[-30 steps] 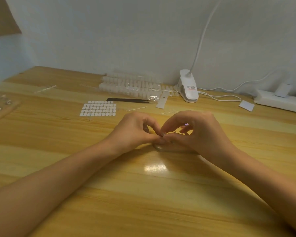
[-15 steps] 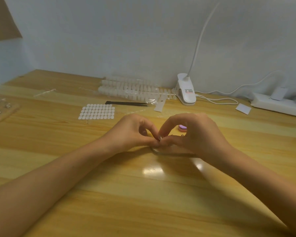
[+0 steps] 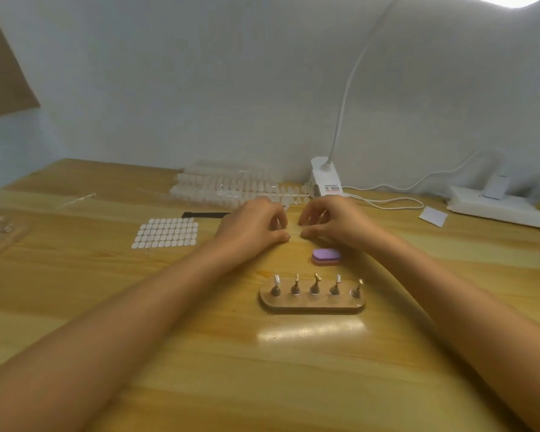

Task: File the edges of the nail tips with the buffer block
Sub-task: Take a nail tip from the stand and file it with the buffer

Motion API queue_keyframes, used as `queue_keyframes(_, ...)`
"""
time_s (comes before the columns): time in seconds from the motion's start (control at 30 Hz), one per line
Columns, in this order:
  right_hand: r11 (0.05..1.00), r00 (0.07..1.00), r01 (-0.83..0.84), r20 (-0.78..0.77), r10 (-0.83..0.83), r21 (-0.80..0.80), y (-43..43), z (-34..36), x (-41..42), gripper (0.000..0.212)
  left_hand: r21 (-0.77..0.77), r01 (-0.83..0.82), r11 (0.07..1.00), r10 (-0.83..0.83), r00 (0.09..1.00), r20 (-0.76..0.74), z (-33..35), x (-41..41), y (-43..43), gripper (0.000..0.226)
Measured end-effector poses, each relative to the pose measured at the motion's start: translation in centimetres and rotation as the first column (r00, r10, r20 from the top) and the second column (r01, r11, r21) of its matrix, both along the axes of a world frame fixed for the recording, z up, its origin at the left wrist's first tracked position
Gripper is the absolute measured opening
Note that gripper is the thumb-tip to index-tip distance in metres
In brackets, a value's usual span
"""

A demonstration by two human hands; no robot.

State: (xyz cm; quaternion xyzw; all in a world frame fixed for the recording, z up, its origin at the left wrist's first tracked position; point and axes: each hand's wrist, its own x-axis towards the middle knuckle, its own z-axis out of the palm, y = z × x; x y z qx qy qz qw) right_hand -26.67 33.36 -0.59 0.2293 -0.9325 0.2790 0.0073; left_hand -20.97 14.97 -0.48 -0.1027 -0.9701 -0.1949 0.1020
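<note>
The purple buffer block (image 3: 326, 255) lies flat on the wooden desk, just in front of my right hand (image 3: 332, 221) and untouched. My left hand (image 3: 251, 227) and right hand are side by side farther back, fingers curled. Their thumbs and fingertips pinch the two ends of a thin clear strip (image 3: 295, 234); it is blurred. Strips of clear nail tips (image 3: 225, 188) lie in rows just behind the hands. A wooden stand (image 3: 312, 305) with several metal holders sits nearest to me; small clear tips seem to sit on some holders.
A sheet of white adhesive tabs (image 3: 166, 232) lies at the left, with a black tool (image 3: 205, 215) behind it. A white clip lamp (image 3: 326, 179) and its cable stand at the back, a white power strip (image 3: 499, 207) at the far right, a white card (image 3: 433, 216) beside it.
Both hands have moved away from me toward the nail tip strips at the back. The stand and the buffer block, hidden under the hands before, are now in view.
</note>
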Motion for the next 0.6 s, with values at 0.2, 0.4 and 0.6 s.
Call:
queue_keyframes(0.2, 0.987, 0.995, -0.098, -0.038, 0.094, -0.127, 0.6, -0.3, 0.5, 0.027, 0.084, -0.006, 0.996, 0.008, 1.0, -0.024, -0.1, 0.0, 0.3, 0.025)
queue_keyframes(0.4, 0.957, 0.989, -0.148, -0.026, 0.146, -0.248, 1.2, -0.2, 1.5, 0.018, 0.13, 0.038, 0.991, -0.013, 0.982, -0.191, -0.5, 0.8, 0.6, 0.009)
queue_keyframes(0.6, 0.933, 0.977, -0.068, 0.165, 0.134, -0.354, 1.8, 0.2, 2.0, 0.015, -0.353, 0.191, 0.916, -0.362, 0.771, -0.524, -0.9, 2.0, 0.1, 0.013)
